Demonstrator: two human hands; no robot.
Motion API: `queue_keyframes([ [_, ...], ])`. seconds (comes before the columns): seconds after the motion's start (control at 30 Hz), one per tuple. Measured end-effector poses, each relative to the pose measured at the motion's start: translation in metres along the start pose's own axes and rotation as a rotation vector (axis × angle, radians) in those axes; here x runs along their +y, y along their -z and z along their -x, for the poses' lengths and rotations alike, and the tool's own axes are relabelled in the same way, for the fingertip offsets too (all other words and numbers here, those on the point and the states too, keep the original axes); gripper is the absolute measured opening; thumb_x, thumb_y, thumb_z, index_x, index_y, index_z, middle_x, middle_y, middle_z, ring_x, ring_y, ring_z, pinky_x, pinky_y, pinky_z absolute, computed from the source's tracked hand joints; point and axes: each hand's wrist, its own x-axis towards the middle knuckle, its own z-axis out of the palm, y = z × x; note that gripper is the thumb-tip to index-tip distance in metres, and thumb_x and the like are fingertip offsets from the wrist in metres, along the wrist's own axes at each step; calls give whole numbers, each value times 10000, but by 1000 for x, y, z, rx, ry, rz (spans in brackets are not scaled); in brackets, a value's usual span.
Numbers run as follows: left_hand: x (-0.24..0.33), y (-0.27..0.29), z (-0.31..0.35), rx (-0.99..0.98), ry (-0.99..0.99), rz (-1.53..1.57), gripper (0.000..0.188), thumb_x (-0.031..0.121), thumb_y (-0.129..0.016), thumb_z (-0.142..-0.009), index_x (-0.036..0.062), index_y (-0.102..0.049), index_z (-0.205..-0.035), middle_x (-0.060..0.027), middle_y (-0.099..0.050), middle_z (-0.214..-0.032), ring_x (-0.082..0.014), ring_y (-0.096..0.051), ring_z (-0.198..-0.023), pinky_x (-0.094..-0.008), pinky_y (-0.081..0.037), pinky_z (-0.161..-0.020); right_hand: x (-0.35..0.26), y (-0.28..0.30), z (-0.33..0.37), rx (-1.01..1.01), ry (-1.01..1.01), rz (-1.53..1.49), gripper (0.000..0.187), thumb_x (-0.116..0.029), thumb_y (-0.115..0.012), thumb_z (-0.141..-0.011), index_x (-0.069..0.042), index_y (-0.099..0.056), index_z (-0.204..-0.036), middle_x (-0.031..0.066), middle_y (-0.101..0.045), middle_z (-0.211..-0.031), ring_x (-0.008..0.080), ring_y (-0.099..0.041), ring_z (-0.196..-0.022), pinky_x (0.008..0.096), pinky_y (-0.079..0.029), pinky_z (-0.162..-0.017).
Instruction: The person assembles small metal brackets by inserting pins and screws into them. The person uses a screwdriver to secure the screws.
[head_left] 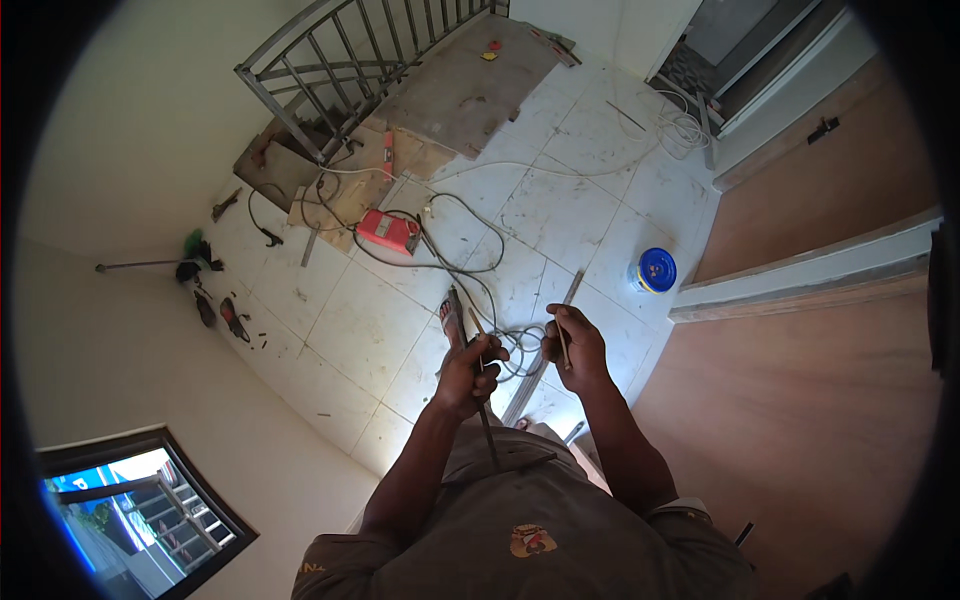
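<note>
My left hand (468, 380) is closed round a long, thin dark metal bar (488, 438), which runs from above my foot down to my shirt. Near the shirt, a short arm seems to branch sideways from the bar. A thin tan stick (476, 320) also pokes up from this hand. Level with it on the right, my right hand (578, 348) pinches another short, thin tan stick (563, 350), held upright and apart from the bar. I cannot tell what the sticks are. Below the hands, a long grey metal length (534, 385) lies on the tiles.
A red box-shaped machine (388, 232) with dark cables (470, 272) sits ahead, near a red level (389, 157). A blue-lidded bucket (655, 271) stands right, by wooden doors (780, 400). A metal railing (340, 60) rises at far left. Tools (233, 320) lie along the left wall.
</note>
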Motion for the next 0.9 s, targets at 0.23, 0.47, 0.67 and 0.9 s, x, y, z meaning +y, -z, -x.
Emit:
queue_keyframes([
  [0.23,188,-32,-127,-42,29,-25,237,344,-490,-1082,119,-564,-1069,24,-591,-852,-36,-366,-476,-199,-265,-372,-38,-33,-121,165,-173,327,342,-295,-612,-1009,-37,-637,-1232,49,-634,-808,85,-471,-500,268,-342,-426],
  [0.47,303,-82,-262,-114,146,28,213,299,-513,-1065,91,-561,-1066,20,-578,-803,-37,-366,-462,-189,-265,-375,-157,-112,-255,64,-71,463,336,-201,-626,-978,-21,-638,-1261,64,-689,-897,109,-601,-664,263,-449,-563],
  [0.67,384,-140,-414,32,107,-50,141,241,-553,-1037,104,-564,-1070,14,-586,-849,-34,-374,-471,-188,-273,-374,-224,-71,-424,18,-111,246,358,-79,-571,-957,26,-603,-1297,125,-699,-967,193,-690,-794,343,-580,-720],
  [0.9,473,-190,-540,126,-43,165,102,178,-553,-1019,102,-557,-1086,-5,-579,-931,-32,-358,-482,-170,-277,-362,-392,-58,-607,9,-154,620,362,-110,-517,-1003,13,-565,-1339,138,-702,-979,192,-709,-769,311,-581,-683],
])
